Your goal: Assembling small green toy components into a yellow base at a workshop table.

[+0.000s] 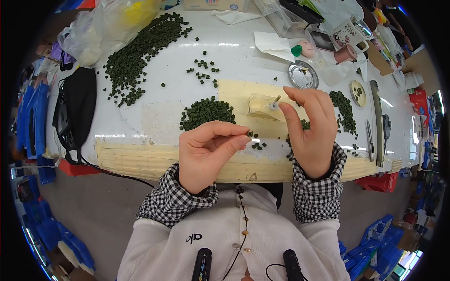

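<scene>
My left hand (204,152) is closed in a pinch on a small dark green part (250,134), mostly hidden by the thumb and fingertip. My right hand (311,126) has its thumb and fingers apart, with nothing seen between them. Just left of its fingertips, a block wrapped in cream tape (258,105) bears a thin brass-coloured pin (277,99) with a pale collar at its base. Beyond my left hand lies a pile of small dark green parts (206,113). Several loose ones lie between my hands.
A larger heap of green parts (140,54) spreads over the white table at the far left. Another pile (343,111) lies right of my right hand. Farther back are a round metal dish (303,75), a white mug (349,35) and tweezers (370,140) at the right. A black bag (79,103) lies left.
</scene>
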Action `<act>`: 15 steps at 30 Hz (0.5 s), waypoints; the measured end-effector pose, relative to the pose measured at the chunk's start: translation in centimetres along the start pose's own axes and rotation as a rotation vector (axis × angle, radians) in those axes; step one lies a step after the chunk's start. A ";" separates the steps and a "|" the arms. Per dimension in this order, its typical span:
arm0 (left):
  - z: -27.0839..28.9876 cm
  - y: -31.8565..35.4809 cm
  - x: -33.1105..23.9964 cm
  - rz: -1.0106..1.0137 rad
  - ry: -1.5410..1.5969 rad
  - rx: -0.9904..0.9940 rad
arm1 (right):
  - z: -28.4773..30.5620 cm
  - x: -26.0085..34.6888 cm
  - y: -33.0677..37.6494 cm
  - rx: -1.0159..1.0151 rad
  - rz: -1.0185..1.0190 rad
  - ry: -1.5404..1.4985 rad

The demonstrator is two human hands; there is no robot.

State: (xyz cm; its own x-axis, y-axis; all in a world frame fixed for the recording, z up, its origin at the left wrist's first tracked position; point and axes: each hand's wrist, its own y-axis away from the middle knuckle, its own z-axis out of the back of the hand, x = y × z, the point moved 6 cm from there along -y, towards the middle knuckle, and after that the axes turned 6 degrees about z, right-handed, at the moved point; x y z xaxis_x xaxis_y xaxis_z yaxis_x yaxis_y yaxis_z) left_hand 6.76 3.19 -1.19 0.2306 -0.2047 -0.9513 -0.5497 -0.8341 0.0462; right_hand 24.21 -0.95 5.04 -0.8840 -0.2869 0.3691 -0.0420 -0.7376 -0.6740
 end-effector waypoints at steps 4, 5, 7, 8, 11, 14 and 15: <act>0.1 -0.1 0.0 -0.033 -0.015 -0.005 | 0.4 2.4 1.7 0.139 -0.140 -0.360; 0.1 -0.1 0.0 -0.033 -0.018 -0.004 | 0.0 2.7 2.3 0.167 -0.141 -0.431; 0.0 -0.2 -0.1 -0.031 -0.014 -0.009 | -0.6 3.0 3.1 0.168 -0.183 -0.493; -0.3 -0.2 -0.2 -0.031 -0.009 -0.016 | -0.8 3.1 3.4 0.168 -0.204 -0.525; -0.5 0.0 -0.4 -0.035 -0.014 -0.027 | -1.0 3.3 3.9 0.149 -0.203 -0.548; -0.4 0.0 -0.3 -0.020 -0.050 -0.005 | -1.2 3.2 4.0 0.145 -0.194 -0.556; -0.4 0.0 -0.2 -0.012 -0.065 0.006 | -1.2 3.2 4.0 0.145 -0.190 -0.557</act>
State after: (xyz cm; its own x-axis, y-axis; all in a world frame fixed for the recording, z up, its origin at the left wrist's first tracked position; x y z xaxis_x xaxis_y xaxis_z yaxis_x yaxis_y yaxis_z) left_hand 7.04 3.00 -0.87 0.1848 -0.1603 -0.9696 -0.5521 -0.8331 0.0326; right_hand 20.63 -4.14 2.75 -0.4887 -0.3902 0.7803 -0.0763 -0.8718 -0.4838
